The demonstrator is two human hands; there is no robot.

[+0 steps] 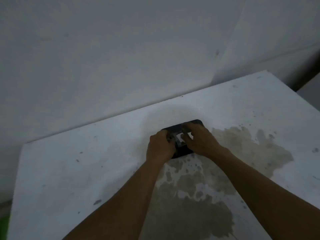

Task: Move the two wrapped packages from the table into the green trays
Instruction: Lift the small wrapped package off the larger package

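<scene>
A flat black wrapped package (176,129) with a white label lies on the white table (86,161), near its far edge. My left hand (160,148) curls over the package's left side. My right hand (199,140) covers its right side, fingers bent over the top. Both hands hide most of the package, and only its far edge and near corner show. I see just this one package. A sliver of green (2,227) shows at the bottom left corner; whether it is a tray I cannot tell.
A large brownish stain (199,196) spreads over the table from the middle to the right. A plain white wall (121,58) stands directly behind the table. The table's right corner ends beside a dark gap (310,73).
</scene>
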